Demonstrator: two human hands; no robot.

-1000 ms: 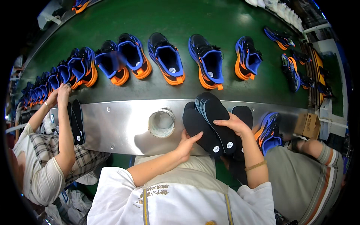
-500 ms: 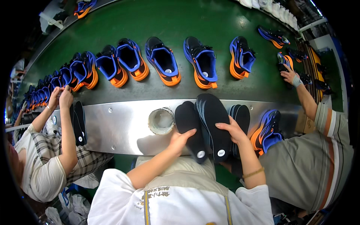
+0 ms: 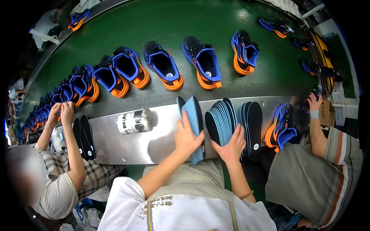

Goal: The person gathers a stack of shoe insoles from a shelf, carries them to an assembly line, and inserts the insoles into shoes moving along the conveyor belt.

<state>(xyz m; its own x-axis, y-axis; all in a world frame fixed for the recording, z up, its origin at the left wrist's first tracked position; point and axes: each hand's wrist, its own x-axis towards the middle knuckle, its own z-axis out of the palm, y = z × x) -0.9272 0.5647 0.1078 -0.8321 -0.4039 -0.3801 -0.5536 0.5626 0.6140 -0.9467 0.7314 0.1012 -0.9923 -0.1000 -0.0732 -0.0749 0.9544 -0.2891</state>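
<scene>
Two fanned stacks of black-and-blue insoles stand on edge over the metal ledge in front of me. My left hand grips the left insole stack, its fingers laid along the light-blue side and its thumb at the right edge. Around the near end of the right insole stack my right hand is wrapped, thumb on the left and fingers on the right. Just right of it, more black insoles lie on the ledge, one with a round white sticker at its heel.
A white-labelled can lies on the metal ledge. Black, blue and orange sneakers line the green belt. Another sneaker stands at the ledge's right. Co-workers sit on both sides; black insoles lie by the left one.
The insoles have gone from flat-facing to edge-on, and my hands are farther apart. The can, upright before, now lies on its side. The right co-worker's hand has left a shoe on the belt.
</scene>
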